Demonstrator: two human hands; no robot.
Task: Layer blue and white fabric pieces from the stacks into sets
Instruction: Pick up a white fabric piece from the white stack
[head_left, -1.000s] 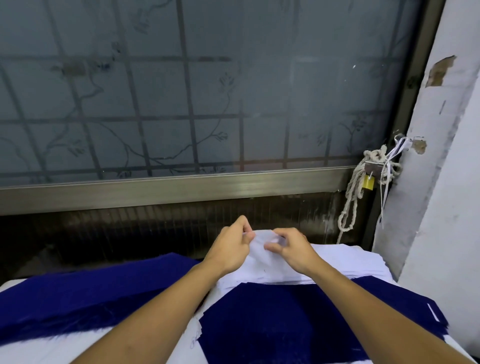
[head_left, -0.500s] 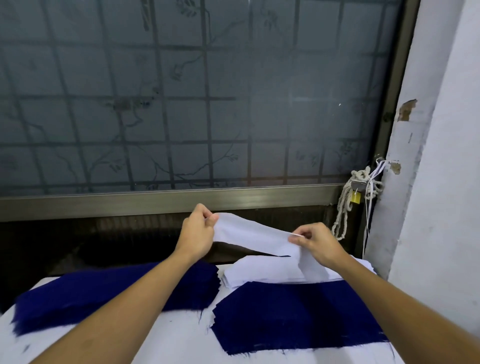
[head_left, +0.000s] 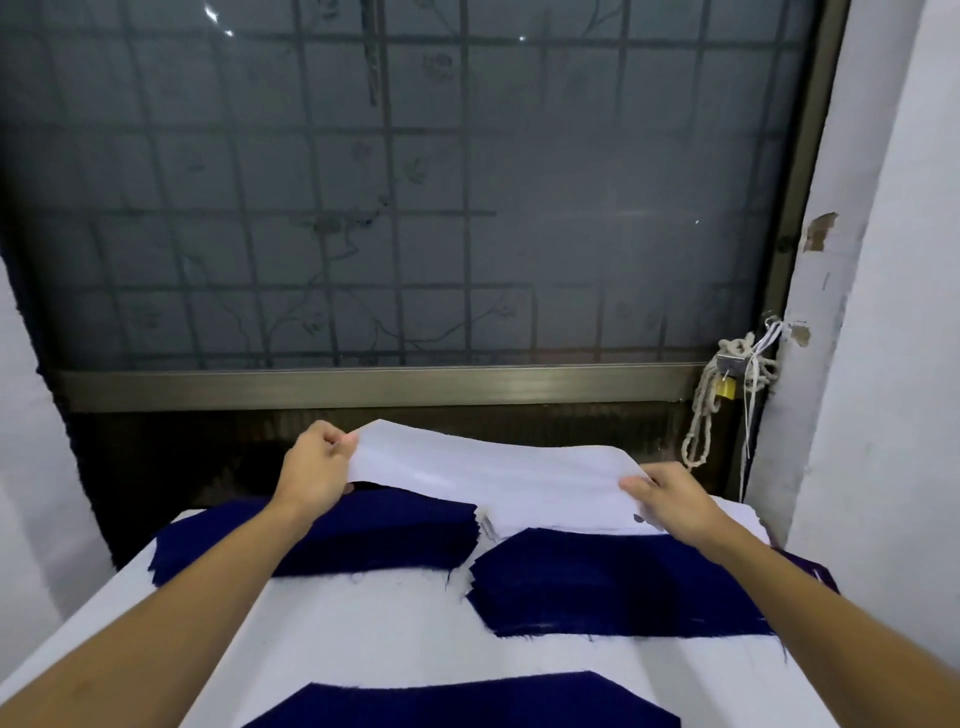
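Observation:
A white fabric piece (head_left: 488, 470) is stretched in the air between my hands, above the far end of the table. My left hand (head_left: 314, 467) pinches its left corner and my right hand (head_left: 670, 496) pinches its right edge. Under it lies the white stack (head_left: 561, 522), mostly hidden. A blue stack (head_left: 613, 587) sits in front of the white one. A second blue stack (head_left: 374, 535) lies to the left under my left forearm. The top edge of another blue piece (head_left: 467, 701) shows at the near edge.
The white table top (head_left: 363, 623) carries all the stacks. A frosted window with a metal grille (head_left: 405, 208) stands behind it. A knotted rope with a padlock (head_left: 722, 384) hangs at the right, beside a white wall (head_left: 893, 364).
My hands have lifted one white piece off the white stack and spread apart, my left hand going left and my right hand going right. The view has tilted down and shows more of the table.

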